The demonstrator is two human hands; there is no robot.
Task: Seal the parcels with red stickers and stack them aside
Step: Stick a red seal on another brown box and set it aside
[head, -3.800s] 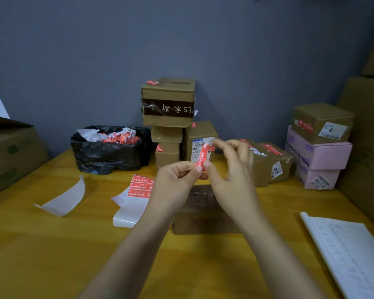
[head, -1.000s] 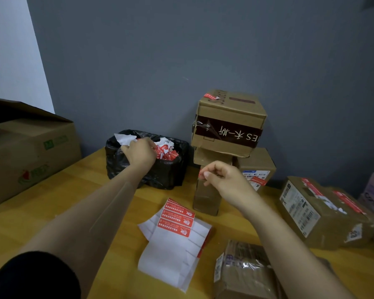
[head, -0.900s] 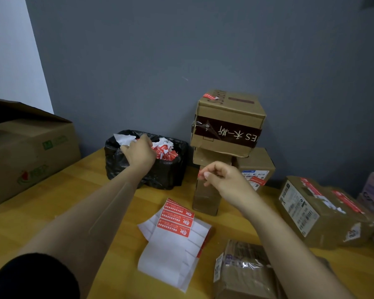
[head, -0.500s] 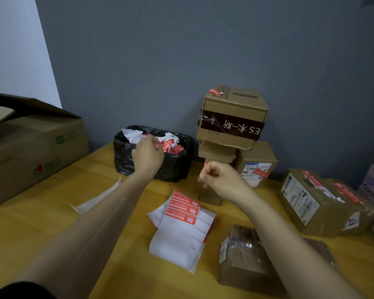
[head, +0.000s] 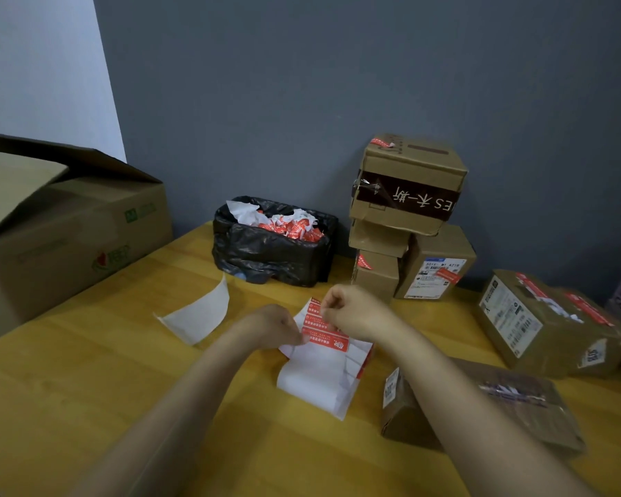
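A white sticker sheet (head: 318, 383) with several red stickers (head: 323, 335) lies on the wooden table (head: 87, 382). My left hand (head: 275, 326) pinches the sheet's left edge. My right hand (head: 352, 310) is curled over the sheet's top end, its fingertips pinching at a red sticker there. An unsealed brown parcel (head: 509, 399) lies near my right forearm. Sealed parcels form a stack (head: 406, 195) against the wall, and a bigger taped parcel (head: 538, 328) lies to the right.
A black bin bag (head: 269, 256) full of red and white scraps stands behind the sheet. A loose backing strip (head: 198, 315) lies to the left. A large open carton (head: 69, 224) fills the far left.
My left hand has come back from the bin bag down to the sticker sheet. My right hand has dropped from in front of the stack to the sheet's top end.
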